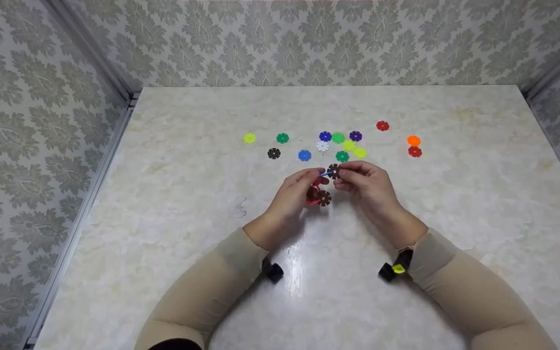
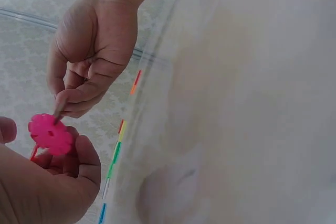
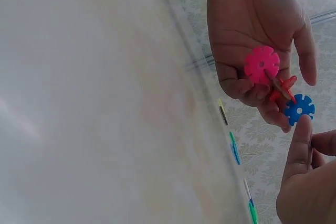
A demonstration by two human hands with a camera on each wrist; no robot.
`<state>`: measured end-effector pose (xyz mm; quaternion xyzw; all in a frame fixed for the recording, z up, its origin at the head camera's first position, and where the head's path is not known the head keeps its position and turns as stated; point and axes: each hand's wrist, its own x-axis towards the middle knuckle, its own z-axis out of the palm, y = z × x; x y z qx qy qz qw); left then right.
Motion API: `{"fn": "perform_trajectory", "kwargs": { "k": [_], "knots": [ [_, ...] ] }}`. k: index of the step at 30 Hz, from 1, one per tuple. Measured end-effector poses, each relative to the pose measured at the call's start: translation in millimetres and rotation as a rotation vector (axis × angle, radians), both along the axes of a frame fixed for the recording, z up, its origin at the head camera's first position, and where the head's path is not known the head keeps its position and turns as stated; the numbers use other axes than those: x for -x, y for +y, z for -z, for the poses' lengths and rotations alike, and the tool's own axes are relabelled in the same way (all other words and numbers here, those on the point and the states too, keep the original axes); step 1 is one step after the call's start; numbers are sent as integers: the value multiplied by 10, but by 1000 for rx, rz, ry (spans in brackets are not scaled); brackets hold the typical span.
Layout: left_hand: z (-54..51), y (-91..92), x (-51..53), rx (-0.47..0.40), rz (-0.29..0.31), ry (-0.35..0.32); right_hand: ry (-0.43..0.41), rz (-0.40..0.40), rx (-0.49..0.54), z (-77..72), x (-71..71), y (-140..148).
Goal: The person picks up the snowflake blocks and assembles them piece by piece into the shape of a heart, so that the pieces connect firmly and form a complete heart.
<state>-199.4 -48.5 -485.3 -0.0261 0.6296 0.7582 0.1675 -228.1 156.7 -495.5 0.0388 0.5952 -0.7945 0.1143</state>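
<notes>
My left hand (image 1: 287, 194) holds a cluster of joined notched plastic discs near the middle of the table. In the right wrist view a pink disc (image 3: 257, 65), a red disc (image 3: 284, 88) and a blue disc (image 3: 300, 109) show in it. A dark brown disc (image 1: 325, 198) sticks out at the cluster's lower side. Between thumb and fingers, my right hand (image 1: 370, 187) pinches another dark brown disc (image 1: 333, 171), which meets the blue disc's edge. Whether those two are slotted together I cannot tell. Fingers hide part of the cluster.
Loose notched discs lie flat beyond the hands, among them a black disc (image 1: 274, 153), a light blue disc (image 1: 304, 155), a white disc (image 1: 323, 146) and an orange disc (image 1: 413, 140). Patterned panels (image 1: 260, 43) stand behind and beside the table (image 1: 187, 194).
</notes>
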Motion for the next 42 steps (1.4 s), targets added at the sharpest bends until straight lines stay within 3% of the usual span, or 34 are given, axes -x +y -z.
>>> {"fn": "perform_trajectory", "kwargs": {
  "k": [7,14,20,24,29,32,37,39,42],
  "knots": [
    [43,-19,11,50,16,7,6,-27,-43,-6,-1,10],
    [54,-34,-16,-33,27,-20,16,-73,-104,-18,7,22],
    [59,-28,-19,-49,9,19,67,-107,-125,-32,35,39],
    [75,-4,-9,-105,-26,2,62,-59,-124,-44,135,124],
    [96,18,3,-135,-67,-1,12,96,-138,-38,368,401],
    [94,20,1,-117,-77,2,30,194,-279,-11,512,657],
    [90,19,10,-100,-99,20,137,310,-724,80,691,1095],
    [87,19,14,-103,-114,28,131,321,-876,107,725,1223],
    [77,23,14,-126,-141,25,96,315,-1009,128,743,1349]
  ]
}}
